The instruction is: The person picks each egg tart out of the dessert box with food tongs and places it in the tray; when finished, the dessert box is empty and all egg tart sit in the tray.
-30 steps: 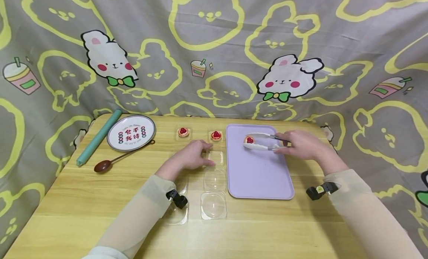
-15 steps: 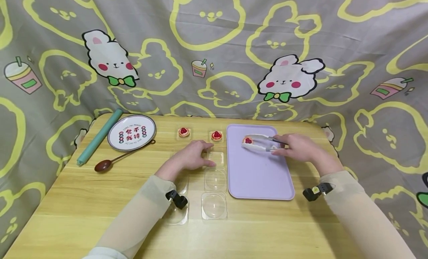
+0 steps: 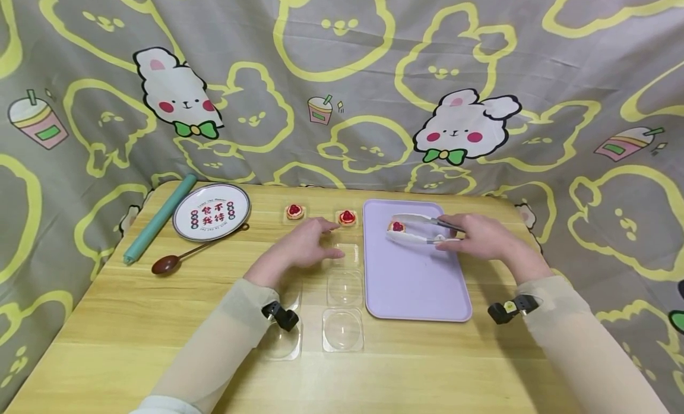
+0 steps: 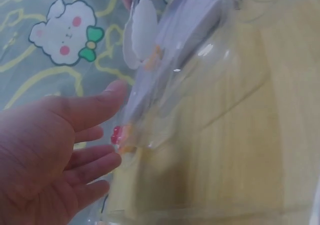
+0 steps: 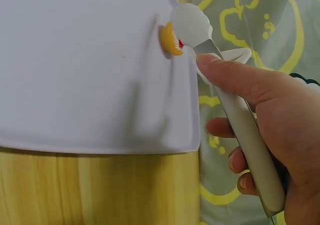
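Observation:
My right hand [image 3: 478, 236] grips a pair of tongs [image 3: 419, 218] with white scalloped tips above the lilac tray [image 3: 417, 283]. Between those tips sits a small tart [image 3: 396, 226] with red topping; whether they squeeze it I cannot tell. The right wrist view shows my thumb on one arm of the tongs [image 5: 247, 145] beside the tart [image 5: 171, 39]. My left hand [image 3: 306, 243] is over the clear plastic containers, its thumb and fingers apart and holding nothing. Just beyond its fingertips lies another tart [image 3: 347, 217] in a clear container.
A third tart [image 3: 294, 211] stands in its container further left. Clear containers [image 3: 342, 329] line up beside the tray. At the left lie a teal roll [image 3: 160, 218], a printed plate [image 3: 211, 209] and a brown spoon [image 3: 165, 264]. A patterned curtain [image 3: 363, 99] hangs behind the table.
The tongs have moved slightly left around the tart on the tray. My left hand has shifted slightly away from me, towards the back of the table, its thumb lifting a little.

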